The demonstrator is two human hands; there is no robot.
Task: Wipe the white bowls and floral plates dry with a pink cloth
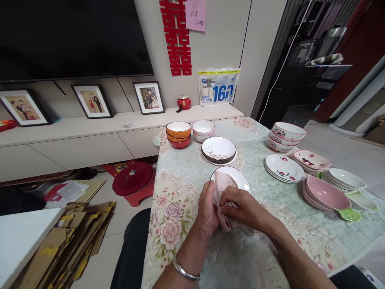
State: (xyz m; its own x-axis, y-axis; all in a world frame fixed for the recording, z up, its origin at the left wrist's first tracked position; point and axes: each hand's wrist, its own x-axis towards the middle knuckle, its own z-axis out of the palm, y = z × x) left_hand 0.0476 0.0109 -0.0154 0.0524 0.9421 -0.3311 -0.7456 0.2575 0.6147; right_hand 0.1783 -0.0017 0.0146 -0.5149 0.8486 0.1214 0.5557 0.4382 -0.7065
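Note:
A pinkish cloth (pixel 225 181) is bunched between my two hands, near the table's front. My left hand (pixel 207 204) is closed on it from the left side, with a silver bangle on that wrist. From the right, my right hand (pixel 237 204) pinches folds of the same cloth. Just beyond the hands lies a white plate with a dark rim (pixel 242 180), partly covered by the cloth. Whether either hand also touches the plate is hidden. Behind it stands a stack of dark-rimmed, patterned plates (pixel 219 148).
Orange and red bowls (pixel 178 134) and pink-rimmed bowls (pixel 203 130) stand at the back left. On the right are flowered plates (pixel 284 168), stacked bowls (pixel 287 136), pink dishes (pixel 326 193) and white dishes (pixel 345 179). A red stool (pixel 132 178) stands left of the table.

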